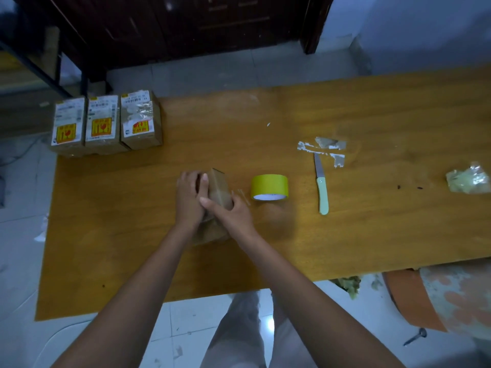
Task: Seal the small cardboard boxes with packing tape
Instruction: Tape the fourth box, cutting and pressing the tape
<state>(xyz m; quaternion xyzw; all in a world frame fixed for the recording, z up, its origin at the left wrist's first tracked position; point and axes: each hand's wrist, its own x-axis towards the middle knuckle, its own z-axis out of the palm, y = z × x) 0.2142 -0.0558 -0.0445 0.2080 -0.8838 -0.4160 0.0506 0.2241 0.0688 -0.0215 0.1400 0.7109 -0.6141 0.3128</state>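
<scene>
Near the middle of a long wooden counter (372,115), seen from above through a head-worn camera, a person works a small plain cardboard box (219,188) with both bare hands. The left hand (190,197) lies against the box's left side with fingers mostly straight, pressing rather than gripping. The right hand (233,211) wraps the near right corner, thumb across the top and fingers curled round the side. The box is tilted, one flap edge standing up at its far end; whether tape is already on it cannot be told.

The step in hand looks like closing and steadying the flaps before taping. Done well, it would mean pressing the flaps flat and flush, holding the seam shut with one hand, and only then reaching for the tape.

Just right of the box sits a yellow roll of tape (269,187), on its side, touching nothing. Farther right lies a knife (322,185) with a pale green handle, blade pointing away. Beyond it are torn tape scraps (322,148), and near the right edge a crumpled clear wrapper (469,179).

At the far left corner three labelled boxes (105,123) stand side by side, touching, all closed. Their contents are hidden, as are those of the box in hand.
</scene>
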